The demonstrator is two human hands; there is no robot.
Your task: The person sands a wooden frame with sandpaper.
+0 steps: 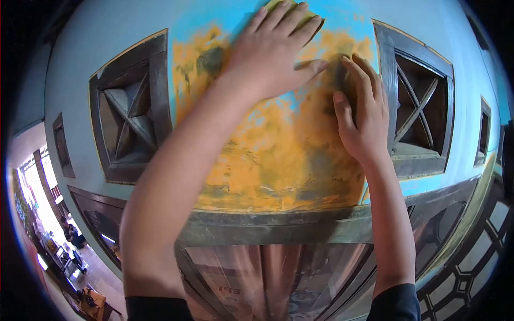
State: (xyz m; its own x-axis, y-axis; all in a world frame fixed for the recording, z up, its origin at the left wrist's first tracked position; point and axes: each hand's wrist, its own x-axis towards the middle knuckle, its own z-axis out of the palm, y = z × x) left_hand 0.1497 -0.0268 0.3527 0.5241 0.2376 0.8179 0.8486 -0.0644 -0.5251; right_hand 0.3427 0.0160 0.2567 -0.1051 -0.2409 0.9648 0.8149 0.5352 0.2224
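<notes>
My left hand (273, 51) lies with outstretched fingers over a yellowish piece of sandpaper (315, 24), pressing it against the upper part of the wall (241, 166). Most of the sheet is hidden under the fingers. Bright blue paint, orange patches and dark grey smudges mix on this wall section. To the right, my right hand (365, 115) is raised at the wall with its fingers apart and slightly bent, holding nothing that I can see. Its fingertips appear to rest on the surface, close to the right vent frame.
Dark wooden vents with crossed bars flank the painted section, one left (128, 115) and one right (420, 107). A wooden beam (278, 227) runs below, above glass panes with pinkish curtains (257, 273). At lower left, a bright doorway (40, 187) and a seated person (72, 232) show.
</notes>
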